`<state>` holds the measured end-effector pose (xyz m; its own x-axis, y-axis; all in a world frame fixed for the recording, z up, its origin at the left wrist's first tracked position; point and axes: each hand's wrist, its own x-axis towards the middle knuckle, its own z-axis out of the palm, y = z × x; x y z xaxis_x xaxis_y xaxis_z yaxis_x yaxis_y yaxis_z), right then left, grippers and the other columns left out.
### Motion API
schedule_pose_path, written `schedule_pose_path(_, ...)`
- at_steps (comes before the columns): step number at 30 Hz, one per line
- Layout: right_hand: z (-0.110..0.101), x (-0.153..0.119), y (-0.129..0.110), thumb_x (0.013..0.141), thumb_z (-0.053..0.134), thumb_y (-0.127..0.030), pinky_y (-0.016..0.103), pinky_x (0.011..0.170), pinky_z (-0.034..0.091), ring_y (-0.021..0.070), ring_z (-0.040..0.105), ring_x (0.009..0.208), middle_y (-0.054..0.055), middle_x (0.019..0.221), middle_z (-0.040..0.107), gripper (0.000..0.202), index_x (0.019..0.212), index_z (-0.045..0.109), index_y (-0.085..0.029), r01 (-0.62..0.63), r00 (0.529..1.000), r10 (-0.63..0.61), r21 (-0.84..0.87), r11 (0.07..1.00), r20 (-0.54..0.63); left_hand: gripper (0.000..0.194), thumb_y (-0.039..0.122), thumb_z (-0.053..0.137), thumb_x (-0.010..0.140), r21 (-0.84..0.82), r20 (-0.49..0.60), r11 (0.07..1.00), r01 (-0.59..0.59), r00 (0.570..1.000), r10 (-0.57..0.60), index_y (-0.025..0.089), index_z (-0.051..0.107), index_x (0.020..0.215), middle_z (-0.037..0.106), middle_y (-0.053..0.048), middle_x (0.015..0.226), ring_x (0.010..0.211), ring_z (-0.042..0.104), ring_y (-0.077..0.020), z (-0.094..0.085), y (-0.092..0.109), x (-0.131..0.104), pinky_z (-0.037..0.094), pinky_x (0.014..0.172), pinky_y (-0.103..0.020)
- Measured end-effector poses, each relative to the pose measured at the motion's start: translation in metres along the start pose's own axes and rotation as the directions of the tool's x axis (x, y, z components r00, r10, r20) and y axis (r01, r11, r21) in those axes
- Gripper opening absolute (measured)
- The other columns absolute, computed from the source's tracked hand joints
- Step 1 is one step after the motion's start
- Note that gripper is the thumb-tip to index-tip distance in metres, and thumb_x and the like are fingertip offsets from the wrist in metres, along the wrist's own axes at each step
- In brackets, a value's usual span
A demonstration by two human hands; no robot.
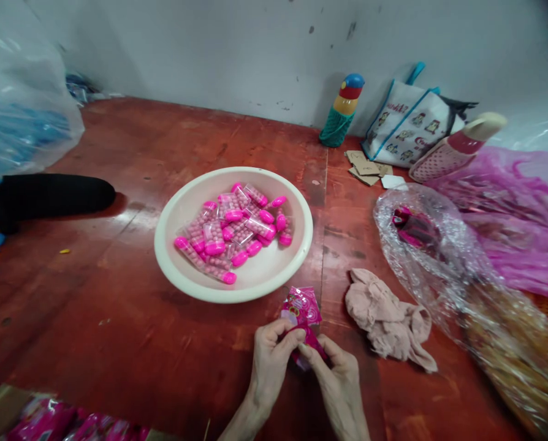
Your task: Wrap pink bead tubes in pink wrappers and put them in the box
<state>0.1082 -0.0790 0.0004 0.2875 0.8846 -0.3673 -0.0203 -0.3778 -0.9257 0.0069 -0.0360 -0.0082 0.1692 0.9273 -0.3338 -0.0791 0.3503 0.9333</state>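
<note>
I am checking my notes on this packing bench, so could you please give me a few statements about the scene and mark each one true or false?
1. Both hands, the left hand and the right hand, hold a pink packet. True.
2. The bowl is blue. False: it is cream-white.
3. The bowl holds pink-capped clear capsules. True.
4. The crumpled beige cloth lies inside the bowl. False: it lies on the table, right of the bowl.

Premises present as a small informal packing workshop. Evidence: bare, scuffed red wooden worktable (117, 294) against a stained grey wall (237, 49); basin (182, 272) of pink capsule items (230, 229) at centre; bulk plastic bags (444, 269) at right and upper left; carton of pink packets (48, 419) at lower left.
</note>
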Motion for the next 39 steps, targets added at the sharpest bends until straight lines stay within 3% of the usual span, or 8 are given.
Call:
schedule_pose_path(6, 0.000, -0.009, 0.011, 0.084, 0.052, -0.038, 0.020, 0.051, 0.033, 0.0102, 0.038, 0.054, -0.004, 0.056, 0.043, 0.033, 0.059, 0.053, -0.016, 0.097, 0.995, -0.094, -0.090, 0.991, 0.029, 0.027, 0.027, 0.061, 0.076, -0.074, -0.024, 0.995, 0.067, 0.997, -0.069, 0.014, 0.053, 0.054, 0.039, 0.005, 0.049, 0.047, 0.034, -0.0080, 0.000, 0.000, -0.001, 0.029, 0.045, -0.020)
schedule_pose_path(13, -0.007, 0.000, -0.004, 0.079, 0.060, -0.038, 0.021, 0.064, 0.042, 0.0145, 0.055, 0.069, 0.000, 0.076, 0.063, 0.022, 0.086, 0.063, -0.017, -0.028, 1.000, 0.028, -0.051, 0.998, -0.008, 0.005, 0.016, 0.064, 0.071, -0.130, -0.033, 0.990, 0.059, 0.997, -0.064, 0.014, 0.060, 0.068, 0.058, 0.002, 0.062, 0.060, 0.051, -0.0108, 0.000, 0.012, 0.007, 0.041, 0.059, -0.021)
schedule_pose_path(17, -0.005, 0.003, -0.004, 0.076, 0.064, -0.039, 0.020, 0.059, 0.041, 0.0129, 0.053, 0.062, -0.001, 0.068, 0.062, 0.022, 0.077, 0.063, -0.017, -0.013, 0.995, 0.006, -0.066, 0.998, -0.098, 0.015, 0.016, 0.063, 0.073, -0.084, -0.093, 0.996, 0.017, 0.995, -0.025, 0.017, 0.057, 0.087, 0.065, 0.001, 0.068, 0.063, 0.058, -0.0125, 0.000, 0.012, 0.005, 0.045, 0.060, -0.022)
schedule_pose_path(22, -0.006, 0.002, -0.005, 0.083, 0.053, -0.041, 0.020, 0.051, 0.037, 0.0116, 0.049, 0.053, -0.002, 0.058, 0.057, 0.030, 0.071, 0.064, -0.016, 0.039, 0.998, -0.046, -0.169, 0.985, -0.037, 0.014, 0.022, 0.065, 0.073, 0.031, -0.141, 0.998, -0.048, 0.989, 0.052, 0.016, 0.056, 0.063, 0.054, 0.005, 0.052, 0.045, 0.047, -0.0087, -0.003, 0.007, 0.001, 0.038, 0.043, -0.018)
schedule_pose_path(29, -0.009, 0.002, -0.011, 0.088, 0.046, -0.032, 0.020, 0.051, 0.036, 0.0110, 0.048, 0.052, -0.002, 0.059, 0.053, 0.030, 0.069, 0.063, -0.017, 0.294, 0.951, -0.308, -0.320, 0.901, 0.005, 0.018, 0.018, 0.067, 0.072, 0.207, -0.088, 0.956, -0.208, 0.969, 0.230, 0.016, 0.064, 0.054, 0.056, 0.003, 0.052, 0.051, 0.048, -0.0111, -0.011, 0.016, 0.002, 0.039, 0.053, -0.022)
schedule_pose_path(33, -0.008, 0.002, -0.010, 0.089, 0.045, -0.032, 0.019, 0.051, 0.036, 0.0109, 0.047, 0.052, -0.002, 0.059, 0.051, 0.031, 0.064, 0.056, -0.018, 0.282, 0.959, -0.278, -0.276, 0.919, 0.056, 0.009, 0.011, 0.068, 0.071, 0.287, -0.116, 0.872, -0.397, 0.889, 0.444, 0.019, 0.070, 0.072, 0.068, -0.005, 0.083, 0.077, 0.061, -0.0194, -0.012, 0.017, -0.005, 0.046, 0.071, -0.028)
schedule_pose_path(36, -0.007, 0.003, -0.006, 0.088, 0.046, -0.035, 0.019, 0.050, 0.036, 0.0114, 0.046, 0.053, -0.002, 0.058, 0.049, 0.033, 0.061, 0.052, -0.018, 0.239, 0.971, -0.229, -0.216, 0.947, 0.069, 0.014, 0.007, 0.070, 0.067, 0.360, -0.192, 0.803, -0.475, 0.805, 0.562, 0.019, 0.065, 0.064, 0.065, -0.004, 0.077, 0.071, 0.062, -0.0178, -0.011, 0.015, -0.010, 0.048, 0.064, -0.027)
schedule_pose_path(39, -0.007, 0.004, -0.005, 0.086, 0.049, -0.038, 0.020, 0.052, 0.036, 0.0122, 0.046, 0.055, -0.002, 0.059, 0.050, 0.033, 0.062, 0.055, -0.017, 0.155, 0.985, -0.140, -0.161, 0.975, 0.103, 0.023, 0.009, 0.072, 0.065, 0.380, -0.229, 0.814, -0.439, 0.808, 0.543, 0.018, 0.055, 0.053, 0.061, -0.001, 0.067, 0.062, 0.059, -0.0150, -0.012, 0.015, -0.011, 0.046, 0.059, -0.025)
